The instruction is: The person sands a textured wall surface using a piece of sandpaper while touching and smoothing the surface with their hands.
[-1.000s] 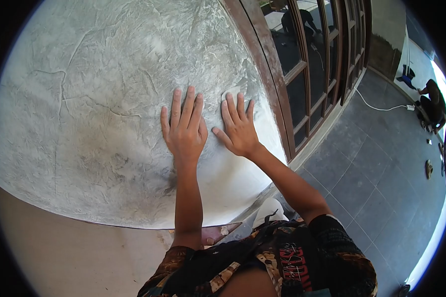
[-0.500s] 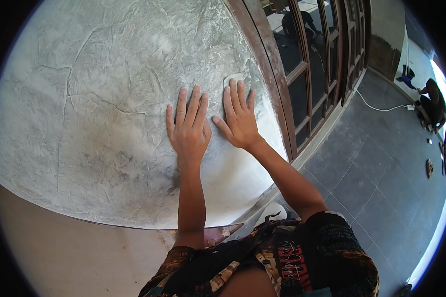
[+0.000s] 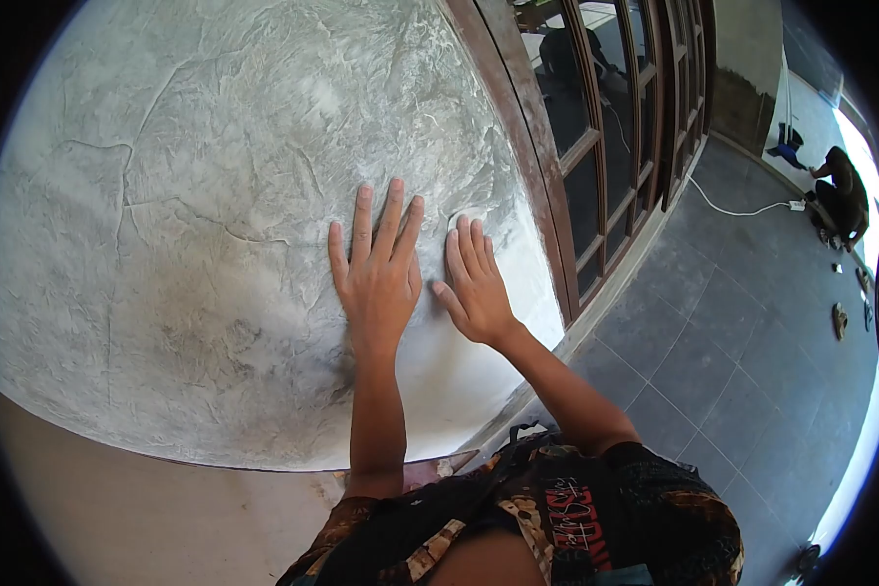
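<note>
A grey, mottled plaster wall (image 3: 215, 215) with raised ridges and cracks fills the left and middle of the view. My left hand (image 3: 379, 283) lies flat on it, fingers spread, nothing in it. To its right, my right hand (image 3: 479, 288) presses a small pale sheet (image 3: 467, 214), which looks like sandpaper, against the wall. Only the sheet's rounded edge shows past the fingertips; the rest is hidden under the palm and fingers. The plaster around and below my right hand looks whiter and smoother.
A brown wooden frame (image 3: 527, 127) with glass panes borders the wall on the right. Grey floor tiles (image 3: 703, 342) carry a white cable (image 3: 737, 210) and sandals (image 3: 839, 320). Another person (image 3: 843, 195) crouches at the far right.
My right hand has slid down the wall, and the pale sheet has come down with it. My left hand stays nearly in place. The view has shifted slightly.
</note>
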Motion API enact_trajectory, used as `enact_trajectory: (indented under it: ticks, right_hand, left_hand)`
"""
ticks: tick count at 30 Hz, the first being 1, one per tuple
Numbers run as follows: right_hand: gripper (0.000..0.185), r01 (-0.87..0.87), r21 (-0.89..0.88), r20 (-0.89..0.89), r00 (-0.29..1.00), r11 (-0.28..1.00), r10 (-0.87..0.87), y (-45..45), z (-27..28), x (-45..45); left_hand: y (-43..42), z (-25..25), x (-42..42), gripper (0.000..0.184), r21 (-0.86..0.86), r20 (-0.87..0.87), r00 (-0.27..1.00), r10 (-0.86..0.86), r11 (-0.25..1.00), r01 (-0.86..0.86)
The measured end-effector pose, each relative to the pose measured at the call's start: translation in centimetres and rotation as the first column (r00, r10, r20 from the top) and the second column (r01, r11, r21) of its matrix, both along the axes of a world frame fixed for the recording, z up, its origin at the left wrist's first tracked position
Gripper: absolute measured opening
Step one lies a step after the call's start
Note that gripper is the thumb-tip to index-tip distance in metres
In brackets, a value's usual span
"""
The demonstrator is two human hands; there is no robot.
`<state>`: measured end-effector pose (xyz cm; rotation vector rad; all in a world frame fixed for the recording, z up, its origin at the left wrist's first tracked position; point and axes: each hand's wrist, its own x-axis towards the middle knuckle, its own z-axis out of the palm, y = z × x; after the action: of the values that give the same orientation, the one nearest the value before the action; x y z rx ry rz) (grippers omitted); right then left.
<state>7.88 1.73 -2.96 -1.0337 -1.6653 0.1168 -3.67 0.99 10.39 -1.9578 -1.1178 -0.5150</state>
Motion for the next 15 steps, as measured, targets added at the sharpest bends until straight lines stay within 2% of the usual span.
enact_trajectory:
  ticks: [4, 5, 7, 10, 13, 15]
  right_hand:
    - [0.07, 0.099, 0.146, -0.082, 0.993, 0.984, -0.088, 2.5, 5.9, 2.6]
    - [0.07, 0.106, 0.143, -0.09, 0.991, 0.984, -0.094, 2.2, 5.0, 2.0]
    - [0.069, 0.011, 0.146, -0.141, 0.99, 0.989, 0.009, 1.1, 1.4, 0.0]
    - [0.069, 0.05, 0.131, -0.13, 0.991, 0.99, -0.032, 0.4, 0.0, -1.7]
    - [0.064, 0.094, 0.203, -0.189, 0.98, 0.975, -0.055, 2.2, 4.7, 0.7]
    - [0.063, 0.082, 0.196, -0.206, 0.978, 0.977, -0.041, 2.2, 4.5, 0.6]
  left_hand:
    - [-0.3, -0.1, 0.2, 0.05, -0.023, 0.024, 1.0, 0.009, 1.0, -0.009]
    - [-0.4, -0.1, 0.2, 0.05, -0.026, 0.015, 1.0, 0.003, 1.0, -0.003]
    - [-0.2, -0.2, 0.3, 0.052, -0.048, 0.046, 0.999, 0.006, 0.999, -0.004]
    - [0.2, -0.4, -0.1, 0.054, -0.017, 0.04, 0.999, -0.014, 1.0, 0.015]
    - [-0.4, 0.0, 0.2, 0.056, -0.028, 0.035, 0.999, -0.007, 1.0, 0.008]
    - [-0.4, -0.1, 0.0, 0.057, -0.021, 0.033, 0.999, -0.025, 0.999, 0.026]
